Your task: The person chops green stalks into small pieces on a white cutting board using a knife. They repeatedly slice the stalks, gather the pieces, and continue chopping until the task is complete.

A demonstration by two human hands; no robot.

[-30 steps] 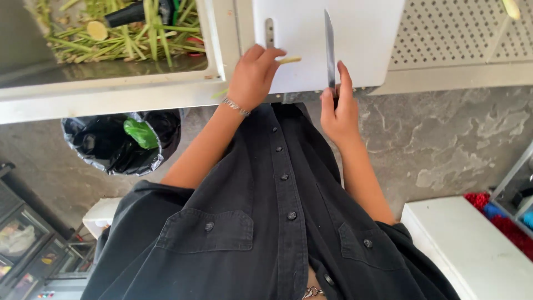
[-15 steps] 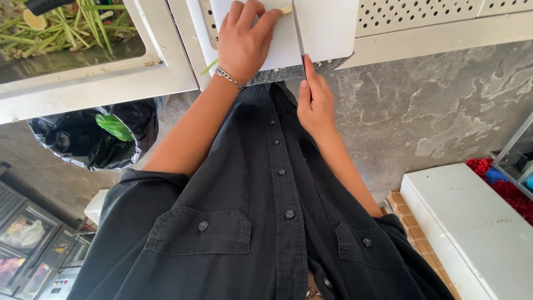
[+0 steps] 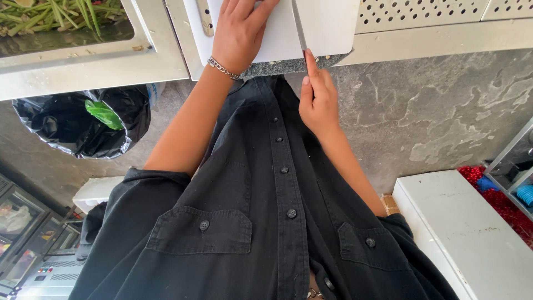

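My left hand point(image 3: 239, 33), with a chain bracelet at the wrist, lies palm down on a white cutting board point(image 3: 330, 25) at the top of the view. Its fingertips run off the top edge, and whatever is under them is hidden. My right hand point(image 3: 317, 100) grips the handle of a knife point(image 3: 298, 25). The forefinger lies along the back of the blade, which stands edge down on the board just right of my left hand. My black buttoned shirt fills the middle and bottom.
A steel sink point(image 3: 83, 61) holds green stalks point(image 3: 55, 14) at top left. Below it stands a bin with a black bag point(image 3: 83, 119). A perforated metal panel point(image 3: 433, 11) is at top right, and a white box point(image 3: 461, 222) and red items point(image 3: 494, 194) at lower right.
The view has tipped down, so the board and both hands now sit at the top edge. The pale stalk piece seen under my left hand a second ago is out of sight.
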